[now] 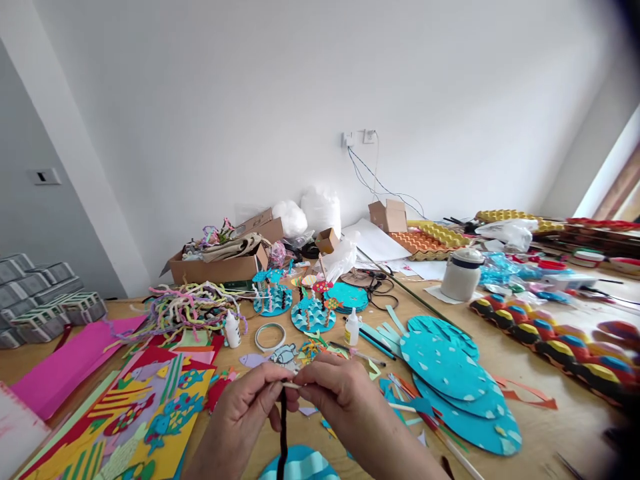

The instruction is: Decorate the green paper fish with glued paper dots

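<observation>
Close together at the front of the table, both my hands are closed in a pinch. A dark fuzzy pipe cleaner (283, 433) hangs straight down from the fingertips of my left hand (247, 407). Between thumb and forefinger, my right hand (343, 393) grips a thin white stick (291, 385), whose end reaches my left fingertips where the pipe cleaner crosses it. Below them lies a blue disc with pale wavy strips (303, 463), partly cut off by the frame. Paper fish (285, 355) and scraps lie just beyond my hands.
Glue bottles (352, 328) and a tape roll (270, 337) stand beyond my hands, near finished blue sea models (313, 315). Blue discs (445, 363) and painted egg cartons (555, 340) lie right. At left are coloured sheets (185, 427) and a pipe-cleaner heap (195, 308).
</observation>
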Demonstrator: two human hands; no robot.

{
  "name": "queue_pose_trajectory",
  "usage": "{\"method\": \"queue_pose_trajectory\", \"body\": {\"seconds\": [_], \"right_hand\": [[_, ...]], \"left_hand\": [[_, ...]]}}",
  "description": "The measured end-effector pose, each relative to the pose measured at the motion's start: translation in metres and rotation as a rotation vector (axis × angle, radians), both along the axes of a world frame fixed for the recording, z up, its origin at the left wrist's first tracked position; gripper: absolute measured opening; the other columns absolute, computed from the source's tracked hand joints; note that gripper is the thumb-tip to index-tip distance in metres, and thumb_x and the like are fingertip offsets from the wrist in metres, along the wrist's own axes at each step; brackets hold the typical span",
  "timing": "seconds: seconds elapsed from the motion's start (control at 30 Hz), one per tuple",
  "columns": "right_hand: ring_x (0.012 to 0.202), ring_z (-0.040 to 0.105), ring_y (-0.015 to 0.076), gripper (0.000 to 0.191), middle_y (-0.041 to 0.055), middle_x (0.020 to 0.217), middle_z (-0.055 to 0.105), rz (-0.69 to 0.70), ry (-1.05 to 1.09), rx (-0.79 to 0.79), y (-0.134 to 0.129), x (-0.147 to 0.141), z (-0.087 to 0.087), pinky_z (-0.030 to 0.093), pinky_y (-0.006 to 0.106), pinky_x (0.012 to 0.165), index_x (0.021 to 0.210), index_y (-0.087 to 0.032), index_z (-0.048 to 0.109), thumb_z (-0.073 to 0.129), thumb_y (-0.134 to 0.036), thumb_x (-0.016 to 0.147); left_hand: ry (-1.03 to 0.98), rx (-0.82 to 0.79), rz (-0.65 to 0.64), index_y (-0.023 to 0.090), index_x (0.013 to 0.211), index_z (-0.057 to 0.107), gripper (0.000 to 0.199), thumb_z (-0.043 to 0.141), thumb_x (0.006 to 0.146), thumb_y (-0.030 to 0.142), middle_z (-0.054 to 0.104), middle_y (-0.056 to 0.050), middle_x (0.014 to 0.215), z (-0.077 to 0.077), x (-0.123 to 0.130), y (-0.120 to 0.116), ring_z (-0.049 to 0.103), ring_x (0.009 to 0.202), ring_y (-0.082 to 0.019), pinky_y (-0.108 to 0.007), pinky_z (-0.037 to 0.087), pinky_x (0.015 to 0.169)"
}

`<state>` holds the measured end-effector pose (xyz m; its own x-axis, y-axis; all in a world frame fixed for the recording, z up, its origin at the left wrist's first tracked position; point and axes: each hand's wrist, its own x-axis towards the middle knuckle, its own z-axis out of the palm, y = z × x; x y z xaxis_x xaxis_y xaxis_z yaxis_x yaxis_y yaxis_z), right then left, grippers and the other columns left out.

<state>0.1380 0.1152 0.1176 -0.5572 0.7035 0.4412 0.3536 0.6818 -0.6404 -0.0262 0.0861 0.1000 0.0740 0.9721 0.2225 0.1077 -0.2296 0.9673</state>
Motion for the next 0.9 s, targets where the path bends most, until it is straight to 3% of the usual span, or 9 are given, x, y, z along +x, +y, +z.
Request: {"method": "queue_pose_trajectory", "body": {"seconds": [0.1,0.23,0.43,0.57,0.7,0.9], "right_hand": [[0.067,0.054,0.0095,0.02,-0.0012,0.068,0.06,0.006,0.036,-0.087,0.0,0.0,-0.003,0.038,0.018,0.061,0.071,-0.02,0.064,0.049,-0.013,0.082],[0.051,0.049,0.0069,0.012,-0.0042,0.061,0.055,0.022,0.125,-0.399,0.004,-0.003,-0.013,0.036,0.017,0.048,0.081,-0.019,0.06,0.05,-0.014,0.078],[0.044,0.042,0.004,0.017,-0.004,0.063,0.052,0.149,0.336,-0.694,0.01,-0.007,-0.016,0.035,0.016,0.041,0.083,-0.016,0.061,0.06,-0.028,0.072],[0.043,0.041,0.0037,0.017,-0.0032,0.062,0.054,0.134,0.338,-0.705,0.009,-0.007,-0.012,0.034,0.016,0.041,0.077,-0.016,0.061,0.061,-0.031,0.07],[0.047,0.044,0.0049,0.01,-0.0025,0.063,0.057,0.124,0.284,-0.612,0.008,-0.007,-0.018,0.035,0.015,0.043,0.076,-0.017,0.063,0.056,-0.023,0.073],[0.045,0.044,0.0044,0.017,-0.0037,0.062,0.054,0.055,0.195,-0.505,0.008,-0.008,-0.023,0.032,0.015,0.042,0.082,-0.019,0.064,0.05,-0.014,0.073]], "left_hand": [[-0.049,-0.016,-0.01,0.019,0.078,0.066,0.024,0.055,0.077,0.041,0.061,-0.002,0.06,-0.009,-0.001,0.001,0.054,0.053,-0.013,-0.021,0.043,0.048],[-0.18,-0.009,-0.034,0.019,0.075,0.064,0.024,0.06,0.074,0.042,0.059,0.0,0.056,-0.019,0.0,0.007,0.055,0.049,-0.012,-0.02,0.041,0.043],[-0.186,-0.015,-0.094,0.019,0.075,0.064,0.021,0.06,0.074,0.04,0.06,0.0,0.057,-0.017,0.0,0.01,0.055,0.05,-0.012,-0.021,0.042,0.045],[-0.09,0.006,-0.084,0.019,0.076,0.063,0.022,0.057,0.077,0.04,0.06,0.0,0.059,-0.011,-0.002,0.006,0.054,0.053,-0.012,-0.021,0.043,0.05],[-0.045,-0.016,-0.078,0.018,0.07,0.059,0.023,0.057,0.076,0.04,0.059,0.0,0.057,-0.009,-0.001,0.005,0.052,0.052,-0.012,-0.021,0.041,0.05],[-0.089,-0.017,0.059,0.018,0.067,0.059,0.025,0.061,0.072,0.042,0.056,0.002,0.052,-0.012,0.006,0.003,0.048,0.047,-0.01,-0.019,0.038,0.046]]}}
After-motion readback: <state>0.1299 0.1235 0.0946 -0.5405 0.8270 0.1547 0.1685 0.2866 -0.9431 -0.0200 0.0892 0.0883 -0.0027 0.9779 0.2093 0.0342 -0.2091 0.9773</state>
